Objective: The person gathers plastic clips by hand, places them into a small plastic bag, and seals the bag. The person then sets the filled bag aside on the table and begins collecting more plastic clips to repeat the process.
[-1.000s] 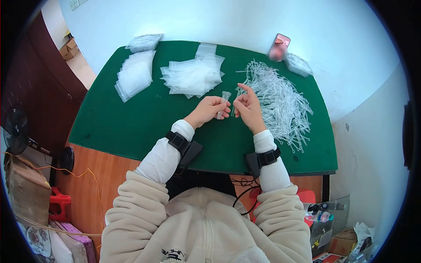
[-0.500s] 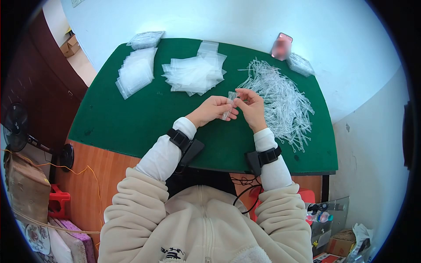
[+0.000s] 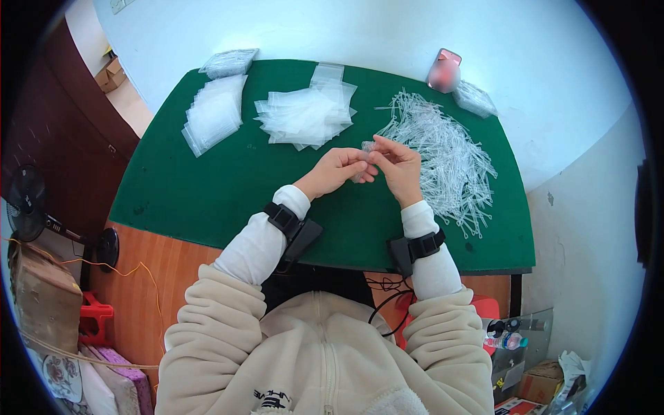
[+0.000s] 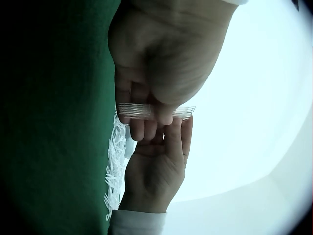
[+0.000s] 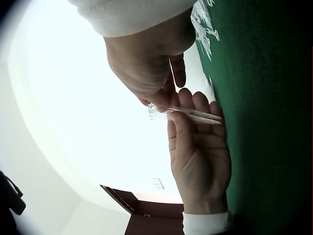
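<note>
Over the middle of the table my left hand [image 3: 333, 170] holds a small bundle of thin clear plastic sticks [image 5: 204, 116], the thumb pressed across them against the fingers. The sticks lie side by side, with small loops at one end in the right wrist view. My right hand [image 3: 402, 170] meets it from the other side, thumb and fingertips pinching the looped end. In the left wrist view the bundle [image 4: 135, 110] lies crosswise between the two hands. A loose pile of such sticks [image 3: 449, 162] spreads just right of my right hand.
Flat clear bags [image 3: 304, 117] lie heaped at the back middle of the green table [image 3: 187, 187], with a fanned stack of bags [image 3: 216, 114] to the left. Filled packets [image 3: 229, 63] sit at the back left; another packet [image 3: 474, 100] and a phone [image 3: 444, 71] lie back right.
My right hand has come left from the pile's edge to the bundle, its raised forefinger now bent in to the looped end. The left hand has shifted slightly right with the bundle.
</note>
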Action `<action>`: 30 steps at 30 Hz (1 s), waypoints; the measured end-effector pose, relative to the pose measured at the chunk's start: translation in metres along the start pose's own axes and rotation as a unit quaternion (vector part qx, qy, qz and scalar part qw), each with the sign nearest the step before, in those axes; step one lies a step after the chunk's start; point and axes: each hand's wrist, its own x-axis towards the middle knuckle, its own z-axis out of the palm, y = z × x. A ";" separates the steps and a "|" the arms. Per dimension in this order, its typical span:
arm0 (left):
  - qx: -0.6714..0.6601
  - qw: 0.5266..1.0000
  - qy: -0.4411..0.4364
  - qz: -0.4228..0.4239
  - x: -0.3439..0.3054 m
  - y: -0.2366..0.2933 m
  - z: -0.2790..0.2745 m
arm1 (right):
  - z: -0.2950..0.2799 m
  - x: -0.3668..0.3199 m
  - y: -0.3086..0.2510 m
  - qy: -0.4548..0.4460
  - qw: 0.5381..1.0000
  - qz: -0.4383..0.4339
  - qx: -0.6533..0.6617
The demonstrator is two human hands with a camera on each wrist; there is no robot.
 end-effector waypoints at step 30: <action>0.095 0.994 0.050 0.031 0.004 -0.013 -0.011 | -0.023 -0.001 -0.032 -0.005 0.755 0.182 -0.629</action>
